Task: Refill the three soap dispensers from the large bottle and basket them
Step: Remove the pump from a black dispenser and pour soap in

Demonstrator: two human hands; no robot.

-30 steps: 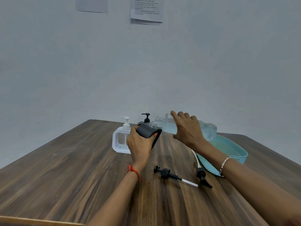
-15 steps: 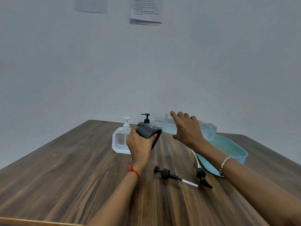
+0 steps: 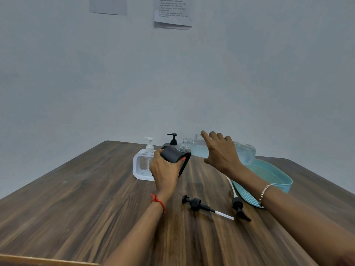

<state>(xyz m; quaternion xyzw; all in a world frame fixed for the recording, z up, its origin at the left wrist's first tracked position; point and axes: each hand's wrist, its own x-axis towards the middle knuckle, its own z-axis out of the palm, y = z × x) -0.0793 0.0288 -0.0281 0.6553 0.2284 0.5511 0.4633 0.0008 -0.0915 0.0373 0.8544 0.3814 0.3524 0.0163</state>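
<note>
My left hand [image 3: 165, 172] grips a black soap dispenser [image 3: 173, 155] with its pump off, tilted so its clear neck points right. My right hand [image 3: 221, 152] holds the large clear bottle [image 3: 246, 152] on its side, its mouth against the dispenser's neck; bluish liquid shows inside. A white dispenser [image 3: 148, 145] stands in a white holder [image 3: 139, 167] behind my left hand. Another black pump dispenser [image 3: 173, 139] stands behind the held one, its body mostly hidden. A teal basket [image 3: 284, 181] lies at the right, under my right forearm.
Two loose black pump heads lie on the wooden table [image 3: 76, 198] in front of my hands: one with a white tube [image 3: 203, 206] and another [image 3: 239, 207] near the basket. Papers hang on the grey wall behind.
</note>
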